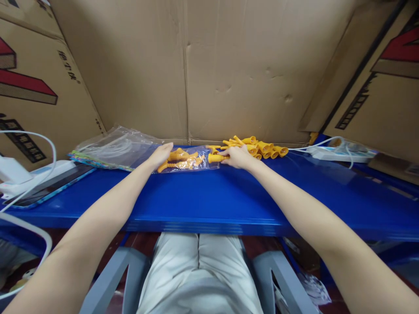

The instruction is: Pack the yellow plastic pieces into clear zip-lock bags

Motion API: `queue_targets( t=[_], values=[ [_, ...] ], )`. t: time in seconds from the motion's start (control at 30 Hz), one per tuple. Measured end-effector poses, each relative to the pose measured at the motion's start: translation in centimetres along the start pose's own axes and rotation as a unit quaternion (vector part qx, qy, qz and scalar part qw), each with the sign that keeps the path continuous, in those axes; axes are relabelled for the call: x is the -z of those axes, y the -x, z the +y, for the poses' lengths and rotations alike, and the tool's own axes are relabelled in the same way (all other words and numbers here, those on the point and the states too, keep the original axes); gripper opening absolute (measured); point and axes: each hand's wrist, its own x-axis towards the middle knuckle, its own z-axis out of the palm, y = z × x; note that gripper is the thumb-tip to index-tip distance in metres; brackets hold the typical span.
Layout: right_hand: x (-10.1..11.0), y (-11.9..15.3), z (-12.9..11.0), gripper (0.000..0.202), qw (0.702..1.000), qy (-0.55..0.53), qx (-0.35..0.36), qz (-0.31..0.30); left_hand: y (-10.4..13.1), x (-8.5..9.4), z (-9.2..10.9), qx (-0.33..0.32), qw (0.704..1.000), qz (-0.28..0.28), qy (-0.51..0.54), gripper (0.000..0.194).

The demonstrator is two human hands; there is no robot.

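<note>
A clear plastic bag lies on the blue table with several orange-yellow plastic pieces inside. My left hand is closed on the bag's left end; its fingertips are partly hidden. At the bag's right end, my right hand grips a yellow plastic tube, whose wide end is at the bag's opening. Whether the tube is inside the plastic I cannot tell. Just behind and right of that hand is a pile of similar yellow tubes with flared, hollow ends.
Flat clear bags lie stacked at the left. Beyond them are a phone or tablet and a white power strip with cables. Another power strip sits at the right. Large cardboard panels enclose the blue table.
</note>
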Motion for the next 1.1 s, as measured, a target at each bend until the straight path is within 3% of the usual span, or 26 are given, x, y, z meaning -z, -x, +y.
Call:
queue_targets(
  t=[0.23,0.33,0.5,0.8,1.0,1.1],
  values=[
    [-0.1,-0.7,-2.1,0.034,0.997,-0.057,0.001,-0.047,0.7,-0.6,-0.1,0.03,0.993,-0.089,0.072,0.05],
    [0.3,-1.4,-2.4,0.037,0.995,-0.077,-0.006,-0.07,0.8,-0.8,-0.3,0.033,0.993,-0.087,0.078,0.054],
    [1.2,-2.5,-1.8,0.033,0.979,-0.187,0.046,-0.072,0.6,-0.6,-0.2,0.054,0.991,-0.087,0.084,0.057],
    [2.2,-2.6,-0.6,0.03,0.956,-0.282,0.022,-0.072,1.2,-0.4,0.3,0.06,0.983,-0.123,0.123,0.057],
    [0.7,-2.2,-1.2,0.033,0.955,-0.281,0.036,-0.083,0.8,-0.6,-0.1,0.071,0.982,-0.118,0.127,0.059],
    [-0.5,-2.4,-1.1,0.028,0.957,-0.262,0.064,-0.107,0.5,-0.6,-0.3,0.039,0.99,-0.112,0.082,0.057]
  ],
)
